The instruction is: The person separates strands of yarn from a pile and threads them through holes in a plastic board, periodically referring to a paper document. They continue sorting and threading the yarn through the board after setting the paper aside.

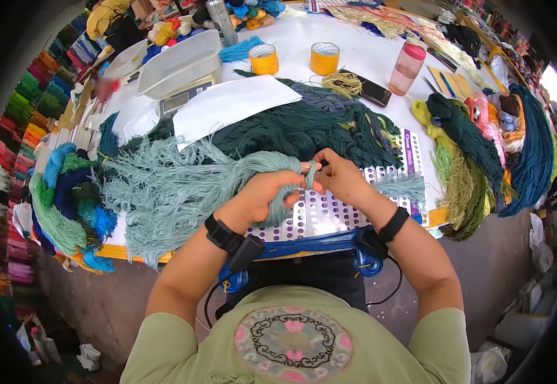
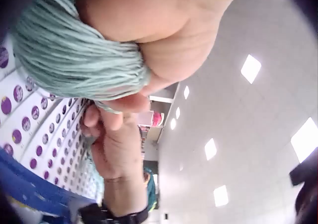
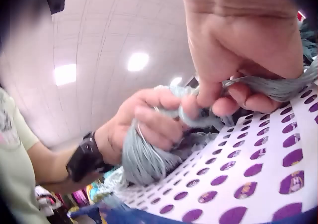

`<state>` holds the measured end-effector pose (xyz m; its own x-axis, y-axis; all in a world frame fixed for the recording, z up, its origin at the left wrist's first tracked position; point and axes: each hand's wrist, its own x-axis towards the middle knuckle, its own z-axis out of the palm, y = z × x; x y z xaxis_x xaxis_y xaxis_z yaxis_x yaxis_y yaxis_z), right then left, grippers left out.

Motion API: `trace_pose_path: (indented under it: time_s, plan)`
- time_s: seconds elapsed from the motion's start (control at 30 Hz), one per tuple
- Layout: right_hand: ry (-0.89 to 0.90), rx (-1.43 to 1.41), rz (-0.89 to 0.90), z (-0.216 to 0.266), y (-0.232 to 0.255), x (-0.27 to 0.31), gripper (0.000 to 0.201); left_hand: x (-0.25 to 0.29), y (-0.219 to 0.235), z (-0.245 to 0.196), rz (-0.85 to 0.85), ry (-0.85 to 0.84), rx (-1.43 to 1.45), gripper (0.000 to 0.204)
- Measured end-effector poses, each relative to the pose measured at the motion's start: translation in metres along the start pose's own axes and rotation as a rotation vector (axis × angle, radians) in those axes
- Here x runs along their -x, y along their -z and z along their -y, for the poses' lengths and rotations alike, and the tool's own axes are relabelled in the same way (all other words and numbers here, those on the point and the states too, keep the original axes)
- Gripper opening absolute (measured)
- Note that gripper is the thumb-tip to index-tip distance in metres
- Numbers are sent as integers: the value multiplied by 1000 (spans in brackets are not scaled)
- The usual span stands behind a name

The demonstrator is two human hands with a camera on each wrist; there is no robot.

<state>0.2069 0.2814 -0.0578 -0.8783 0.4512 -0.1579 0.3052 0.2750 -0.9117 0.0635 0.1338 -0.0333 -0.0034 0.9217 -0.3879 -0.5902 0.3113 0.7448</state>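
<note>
My left hand (image 1: pixel 260 194) grips a looped skein of pale blue-green yarn (image 1: pixel 182 176), whose loose strands spread to the left over the table. In the left wrist view, the looped end (image 2: pixel 74 55) bulges below the left hand (image 2: pixel 144 15). My right hand (image 1: pixel 345 181) meets the left fingertips and pinches strands of the same yarn near the skein's end. The right wrist view shows a thin bunch of strands (image 3: pixel 280 87) running through the curled fingers of the right hand (image 3: pixel 238 45). A short yarn tail (image 1: pixel 403 187) lies beyond it to the right.
Beneath the yarn lies a white sheet with purple dots (image 1: pixel 329 214). Dark green yarn (image 1: pixel 259 131) and white paper (image 1: pixel 237 105) lie behind it. Farther back are a scale with a clear tub (image 1: pixel 182 67), tape rolls (image 1: pixel 324 59), a phone (image 1: pixel 374 93) and a pink-capped bottle (image 1: pixel 407 67).
</note>
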Motion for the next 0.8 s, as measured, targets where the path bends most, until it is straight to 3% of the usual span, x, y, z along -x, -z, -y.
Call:
trace_pose_path:
  time_s: [0.07, 0.1, 0.2, 0.23, 0.27, 0.33, 0.4, 0.47, 0.53, 0.6, 0.63, 0.7, 0.73, 0.8]
  plan:
    - [-5, -190, 54, 8, 2, 0, 27, -7, -7, 5, -197, 18, -413, 28]
    - [-8, -186, 56, 10, 5, -1, 27, -15, -3, 13, -196, 18, -407, 28]
    - [28, -61, 150, 1, 9, -3, 30, -27, 2, 13, -125, 116, -809, 29]
    - [130, -95, 186, -11, 5, -6, 28, -26, 4, 9, -126, 112, -802, 29]
    - [230, -129, 223, -23, 4, -9, 31, -22, 10, 5, -169, 113, -513, 28]
    - [178, -1, 204, -16, 9, -6, 37, -4, 25, -11, -155, 68, -74, 25]
    - [121, 141, 161, -4, 11, 1, 60, 26, 42, -29, -113, -51, 162, 21]
    - [129, 213, 145, -4, 12, -1, 61, 60, 64, -53, 80, -208, 501, 19]
    - [142, 283, 134, -5, 10, -3, 61, 89, 93, -80, 94, -425, 557, 15]
    - [220, 324, 83, -5, 7, -2, 57, 106, 119, -97, -382, -671, 528, 12]
    - [223, 323, 85, -5, 5, -1, 57, 107, 119, -95, -385, -673, 526, 12]
    - [293, 342, 41, -5, 3, 0, 55, 96, 107, -85, -1114, -875, 279, 14]
    - [290, 344, 36, -4, 2, 0, 55, 90, 87, -75, -1005, -834, 237, 18]
    - [324, 417, -9, -1, -2, 3, 57, 69, 46, -44, -768, -773, -114, 22]
